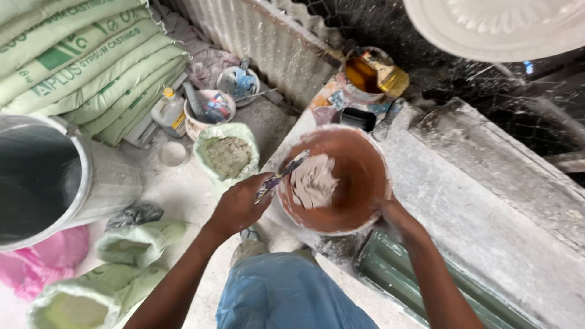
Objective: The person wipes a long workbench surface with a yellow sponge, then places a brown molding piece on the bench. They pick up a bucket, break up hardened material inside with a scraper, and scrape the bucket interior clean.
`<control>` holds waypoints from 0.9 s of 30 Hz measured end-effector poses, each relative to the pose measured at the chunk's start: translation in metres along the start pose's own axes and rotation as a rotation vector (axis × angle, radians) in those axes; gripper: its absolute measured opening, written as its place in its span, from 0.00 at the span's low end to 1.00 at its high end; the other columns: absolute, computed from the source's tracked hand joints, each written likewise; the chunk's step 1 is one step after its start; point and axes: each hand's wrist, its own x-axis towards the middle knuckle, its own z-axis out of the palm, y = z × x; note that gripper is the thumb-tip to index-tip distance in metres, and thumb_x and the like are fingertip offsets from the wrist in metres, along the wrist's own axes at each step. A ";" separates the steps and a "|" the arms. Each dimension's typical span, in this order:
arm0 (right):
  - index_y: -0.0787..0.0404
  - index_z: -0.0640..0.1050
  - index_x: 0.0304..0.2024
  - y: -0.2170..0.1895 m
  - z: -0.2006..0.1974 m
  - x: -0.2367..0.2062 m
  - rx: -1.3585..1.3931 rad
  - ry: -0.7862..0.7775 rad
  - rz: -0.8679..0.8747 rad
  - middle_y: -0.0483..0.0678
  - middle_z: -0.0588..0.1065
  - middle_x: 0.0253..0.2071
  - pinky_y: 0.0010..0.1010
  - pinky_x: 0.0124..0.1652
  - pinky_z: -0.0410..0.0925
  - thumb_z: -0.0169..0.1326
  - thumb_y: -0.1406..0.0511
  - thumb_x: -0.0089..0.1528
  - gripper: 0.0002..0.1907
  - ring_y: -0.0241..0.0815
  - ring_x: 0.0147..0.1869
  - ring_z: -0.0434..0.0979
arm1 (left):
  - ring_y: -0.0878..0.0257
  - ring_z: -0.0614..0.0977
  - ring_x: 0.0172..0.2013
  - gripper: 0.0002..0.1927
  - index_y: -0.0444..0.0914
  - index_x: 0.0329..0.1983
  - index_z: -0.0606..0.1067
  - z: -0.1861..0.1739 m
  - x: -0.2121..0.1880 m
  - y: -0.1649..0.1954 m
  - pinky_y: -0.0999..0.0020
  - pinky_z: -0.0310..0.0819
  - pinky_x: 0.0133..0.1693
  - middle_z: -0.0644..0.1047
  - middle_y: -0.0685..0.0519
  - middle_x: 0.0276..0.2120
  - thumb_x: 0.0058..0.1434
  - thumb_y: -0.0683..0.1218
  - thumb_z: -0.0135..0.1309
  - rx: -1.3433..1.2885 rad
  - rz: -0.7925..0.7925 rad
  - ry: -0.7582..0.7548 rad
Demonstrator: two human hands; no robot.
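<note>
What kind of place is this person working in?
Probably a small plaster-casting workshop: stacked green-and-white sacks, open bags of powder, a white moulded ceiling piece, and the hands at an orange mixing bowl of pale paste.

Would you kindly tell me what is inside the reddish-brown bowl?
The bowl holds pale grey paste, with a scraper from the left hand reaching in. The bottom beneath the paste is covered.

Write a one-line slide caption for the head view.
Left hand works a scraper in pale paste inside an orange bowl steadied by the right hand.
</note>
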 end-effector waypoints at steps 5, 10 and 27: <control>0.51 0.30 0.79 -0.053 0.094 -0.028 -0.239 0.154 -0.475 0.61 0.49 0.76 0.47 0.41 0.74 0.42 0.73 0.58 0.54 0.63 0.42 0.76 | 0.46 0.83 0.42 0.19 0.41 0.59 0.74 0.011 0.027 -0.021 0.51 0.78 0.42 0.80 0.43 0.47 0.65 0.49 0.51 0.150 0.057 -0.084; 0.54 0.32 0.80 -0.125 0.177 -0.032 -0.548 0.398 -1.197 0.69 0.33 0.78 0.56 0.67 0.55 0.46 0.82 0.54 0.59 0.82 0.79 0.44 | 0.47 0.84 0.44 0.19 0.41 0.57 0.74 -0.005 0.081 -0.074 0.51 0.80 0.45 0.80 0.44 0.50 0.71 0.55 0.48 0.335 -0.116 -0.043; 0.41 0.58 0.76 -0.170 0.260 0.081 -0.772 0.516 -1.470 0.63 0.43 0.80 0.48 0.58 0.77 0.55 0.78 0.64 0.43 0.76 0.82 0.43 | 0.47 0.74 0.61 0.22 0.45 0.60 0.73 -0.053 0.150 -0.148 0.45 0.65 0.62 0.75 0.47 0.59 0.65 0.55 0.52 0.532 0.170 0.420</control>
